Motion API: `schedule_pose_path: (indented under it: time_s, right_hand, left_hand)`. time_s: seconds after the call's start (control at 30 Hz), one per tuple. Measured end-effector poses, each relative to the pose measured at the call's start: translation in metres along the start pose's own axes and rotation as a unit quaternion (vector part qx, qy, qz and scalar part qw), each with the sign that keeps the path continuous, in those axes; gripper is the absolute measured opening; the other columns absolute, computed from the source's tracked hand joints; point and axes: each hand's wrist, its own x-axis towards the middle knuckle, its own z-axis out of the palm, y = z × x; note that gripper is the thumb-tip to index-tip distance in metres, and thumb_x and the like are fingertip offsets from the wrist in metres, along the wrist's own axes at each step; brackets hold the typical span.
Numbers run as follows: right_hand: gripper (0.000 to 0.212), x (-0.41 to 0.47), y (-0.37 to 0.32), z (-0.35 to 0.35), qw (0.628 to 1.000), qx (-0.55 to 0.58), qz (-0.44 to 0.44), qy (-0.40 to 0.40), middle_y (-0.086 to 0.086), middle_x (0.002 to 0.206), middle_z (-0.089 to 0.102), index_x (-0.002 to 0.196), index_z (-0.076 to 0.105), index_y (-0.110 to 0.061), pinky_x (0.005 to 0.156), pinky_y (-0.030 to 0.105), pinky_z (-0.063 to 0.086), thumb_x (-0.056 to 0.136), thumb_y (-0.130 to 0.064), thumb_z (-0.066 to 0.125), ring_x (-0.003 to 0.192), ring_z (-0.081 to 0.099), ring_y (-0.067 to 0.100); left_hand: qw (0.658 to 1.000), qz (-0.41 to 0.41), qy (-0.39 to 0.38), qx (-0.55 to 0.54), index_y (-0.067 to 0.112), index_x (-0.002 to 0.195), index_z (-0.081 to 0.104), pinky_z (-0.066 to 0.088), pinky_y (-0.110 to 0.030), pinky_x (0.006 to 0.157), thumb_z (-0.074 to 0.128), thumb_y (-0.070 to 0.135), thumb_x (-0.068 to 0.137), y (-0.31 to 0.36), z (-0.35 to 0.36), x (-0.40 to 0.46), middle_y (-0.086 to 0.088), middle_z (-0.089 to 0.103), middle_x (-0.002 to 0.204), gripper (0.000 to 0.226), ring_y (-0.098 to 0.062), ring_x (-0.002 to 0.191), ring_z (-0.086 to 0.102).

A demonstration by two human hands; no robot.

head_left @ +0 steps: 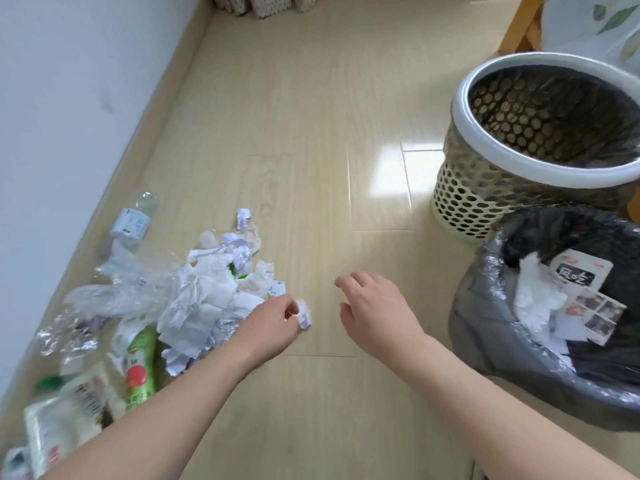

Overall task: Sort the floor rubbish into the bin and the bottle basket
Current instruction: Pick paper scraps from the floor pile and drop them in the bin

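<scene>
A heap of crumpled white paper (207,289) and clear plastic wrap (121,289) lies on the floor at the left. A clear plastic bottle (133,220) rests behind it near the wall, and a green bottle (140,365) lies in front. My left hand (273,323) pinches a small crumpled paper scrap (303,315) at the heap's right edge. My right hand (374,303) hovers over bare floor, fingers apart and holding nothing. The bin (485,344), lined with a grey bag, stands at the right with paper inside. The perforated bottle basket (460,188) stands behind it.
A white wall and skirting (149,116) run along the left. Packets and wrappers (59,420) lie at the lower left. A wooden chair leg (519,26) and a leaf-print cloth (595,22) stand behind the basket. Patterned objects (263,3) sit at the far end.
</scene>
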Motion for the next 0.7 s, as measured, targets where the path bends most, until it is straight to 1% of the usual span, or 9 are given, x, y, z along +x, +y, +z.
schedule_pose_path:
  time_s: [0.1, 0.17, 0.23, 0.3, 0.4, 0.5, 0.6, 0.63, 0.7]
  right_hand:
    - [0.032, 0.014, -0.019, 0.044, 0.996, 0.013, 0.017, -0.09, 0.002, 0.117, 0.055, 0.125, 0.049, -0.017, 0.081, 0.035, 0.045, 0.093, -0.021, 0.043, 0.102, 0.055, 0.026]
    - [0.03, 0.025, -0.03, 0.07, 0.991, 0.031, 0.038, -0.121, 0.003, 0.115, 0.053, 0.124, 0.049, -0.015, 0.072, 0.033, 0.041, 0.095, -0.022, 0.043, 0.099, 0.055, 0.026]
    - [0.028, 0.036, -0.038, 0.089, 0.986, 0.057, 0.073, -0.141, 0.004, 0.115, 0.051, 0.122, 0.048, -0.014, 0.067, 0.032, 0.038, 0.096, -0.02, 0.042, 0.098, 0.055, 0.027]
    - [0.032, 0.046, -0.044, 0.105, 0.983, 0.066, 0.085, -0.147, 0.007, 0.114, 0.049, 0.125, 0.044, -0.013, 0.068, 0.033, 0.04, 0.093, -0.015, 0.043, 0.095, 0.054, 0.028]
    - [0.05, 0.056, -0.051, 0.121, 0.989, 0.018, 0.044, -0.137, 0.008, 0.119, 0.046, 0.139, 0.034, -0.014, 0.078, 0.033, 0.04, 0.09, -0.012, 0.043, 0.092, 0.048, 0.028]
    - [0.05, 0.064, -0.057, 0.123, 0.992, 0.003, 0.03, -0.121, 0.01, 0.123, 0.044, 0.138, 0.037, -0.012, 0.083, 0.034, 0.042, 0.089, -0.008, 0.043, 0.101, 0.048, 0.029]
    - [0.024, 0.067, -0.058, 0.116, 0.988, -0.024, 0.017, -0.149, 0.01, 0.109, 0.049, 0.105, 0.053, -0.009, 0.069, 0.033, 0.036, 0.084, 0.0, 0.043, 0.094, 0.051, 0.029]
    - [0.02, 0.068, -0.057, 0.115, 0.987, -0.031, 0.013, -0.155, 0.009, 0.103, 0.049, 0.098, 0.053, -0.01, 0.067, 0.033, 0.033, 0.084, 0.0, 0.044, 0.088, 0.05, 0.028]
    - [0.02, 0.065, -0.055, 0.115, 0.988, -0.031, 0.018, -0.148, 0.008, 0.103, 0.05, 0.1, 0.052, -0.012, 0.066, 0.031, 0.031, 0.085, -0.002, 0.043, 0.086, 0.048, 0.026]
  left_hand:
    - [0.997, -0.055, 0.051, 0.003, 0.021, 0.1, 0.058, 0.043, -0.028, 0.071, 0.05, 0.019, 0.091, -0.053, -0.005, -0.006, 0.003, 0.062, 0.097, 0.013, -0.017, 0.087, 0.058]
    - [0.993, -0.052, 0.104, 0.016, 0.019, 0.098, 0.057, 0.044, -0.03, 0.073, 0.05, 0.016, 0.089, -0.075, -0.003, -0.006, 0.001, 0.059, 0.1, 0.011, -0.02, 0.089, 0.056]
    - [0.988, -0.032, 0.141, 0.05, 0.021, 0.105, 0.057, 0.047, -0.033, 0.077, 0.051, 0.018, 0.089, -0.084, 0.002, -0.006, 0.002, 0.054, 0.105, 0.018, -0.02, 0.093, 0.055]
    - [0.974, -0.003, 0.189, 0.128, 0.021, 0.116, 0.056, 0.048, -0.037, 0.079, 0.056, 0.018, 0.086, -0.087, 0.008, -0.006, -0.001, 0.052, 0.109, 0.031, -0.023, 0.098, 0.053]
    - [0.924, 0.037, 0.265, 0.275, 0.02, 0.123, 0.057, 0.044, -0.036, 0.073, 0.063, 0.018, 0.076, -0.088, 0.008, 0.0, -0.005, 0.051, 0.103, 0.047, -0.027, 0.09, 0.05]
    - [0.905, 0.025, 0.244, 0.348, 0.025, 0.124, 0.053, 0.037, -0.034, 0.077, 0.059, 0.025, 0.082, -0.086, -0.002, 0.011, -0.004, 0.046, 0.111, 0.043, -0.026, 0.095, 0.044]
    - [0.888, 0.039, 0.229, 0.398, 0.023, 0.101, 0.061, 0.03, -0.033, 0.076, 0.056, 0.02, 0.083, -0.083, -0.009, 0.014, -0.001, 0.045, 0.106, 0.018, -0.024, 0.093, 0.042]
    - [0.884, 0.043, 0.227, 0.407, 0.023, 0.1, 0.06, 0.029, -0.033, 0.076, 0.055, 0.018, 0.083, -0.084, -0.009, 0.013, -0.001, 0.045, 0.106, 0.019, -0.024, 0.093, 0.042]
    - [0.882, 0.055, 0.22, 0.412, 0.026, 0.118, 0.053, 0.03, -0.034, 0.08, 0.054, 0.017, 0.082, -0.088, -0.007, 0.012, -0.001, 0.045, 0.117, 0.038, -0.024, 0.099, 0.043]
